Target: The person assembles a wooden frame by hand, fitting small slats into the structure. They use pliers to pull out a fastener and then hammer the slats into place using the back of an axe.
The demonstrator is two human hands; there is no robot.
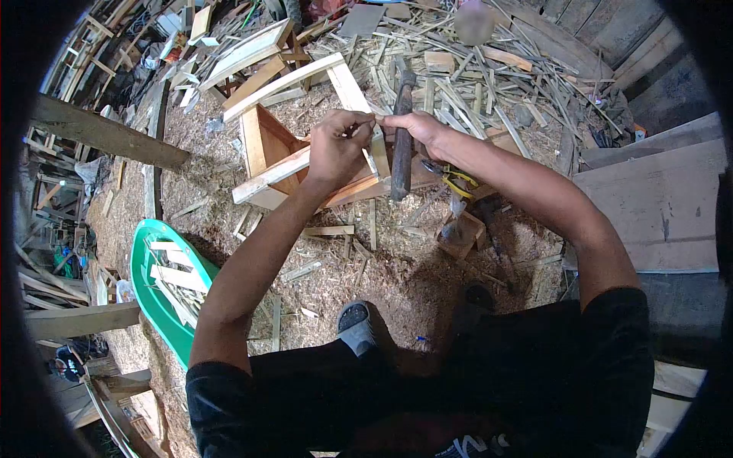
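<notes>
My right hand [421, 128] is closed around a hammer [402, 156], its head pointing away and its handle end toward me. The thumb and index finger of that hand reach left and meet my left hand [340, 146]. My left fingers are pinched together; whatever sits between the fingertips is too small to make out. Both hands are above a wooden frame [279, 88] of pale strips and brown boards, standing on the ground. Pliers with yellow handles [460, 182] are just below my right wrist.
Left of me stands a green plastic tub [141, 263] holding wood strips. Thin offcuts [458, 84] pile up at the back. A wooden post [111, 131] juts in from the left. Boards [649, 206] stand at the right. Sawdust and scraps cover the ground around my sandal [356, 324].
</notes>
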